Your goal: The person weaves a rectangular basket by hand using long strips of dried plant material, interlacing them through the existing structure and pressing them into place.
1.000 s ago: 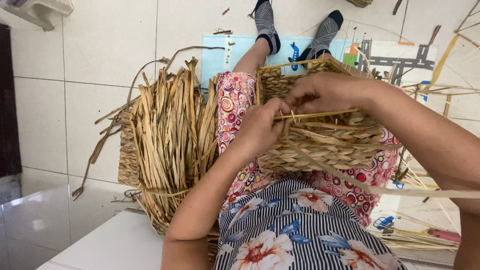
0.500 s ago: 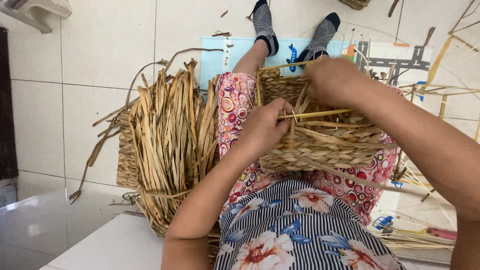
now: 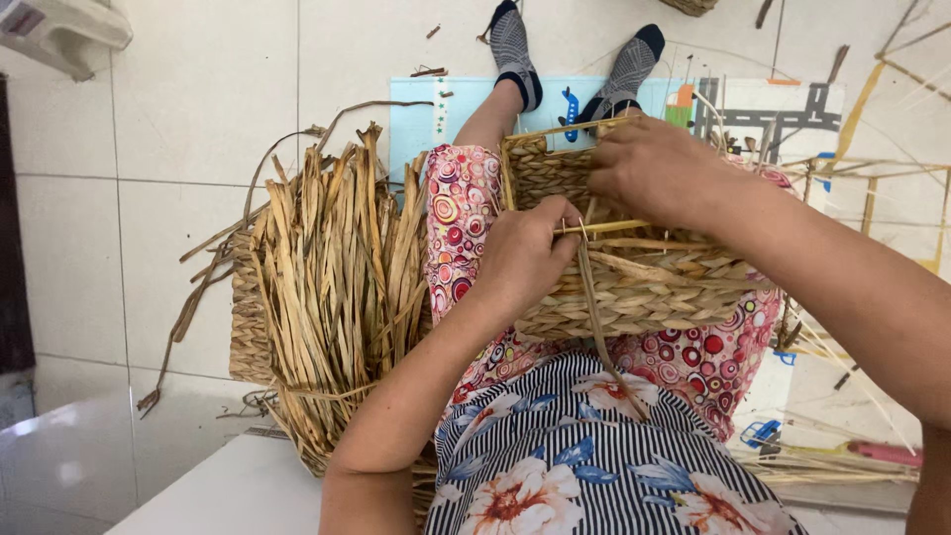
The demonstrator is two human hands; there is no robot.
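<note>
I see my left hand (image 3: 525, 260) pinching a strand (image 3: 592, 302) taut against the basket (image 3: 634, 287) on my lap, right hand (image 3: 659, 170) gripping its far rim steady.

Bright, even daylight, soft shadows, sharp focus, mild wide-angle bending at edges.

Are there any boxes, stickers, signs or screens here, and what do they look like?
No boxes, signs or screens show.
Play mat: flat on the tiled floor under the person's legs, pale blue rectangle with small cartoon pictures, grey roads at its right end.
Left hand and right hand: both on the woven basket in the lap, which has no label.
</note>
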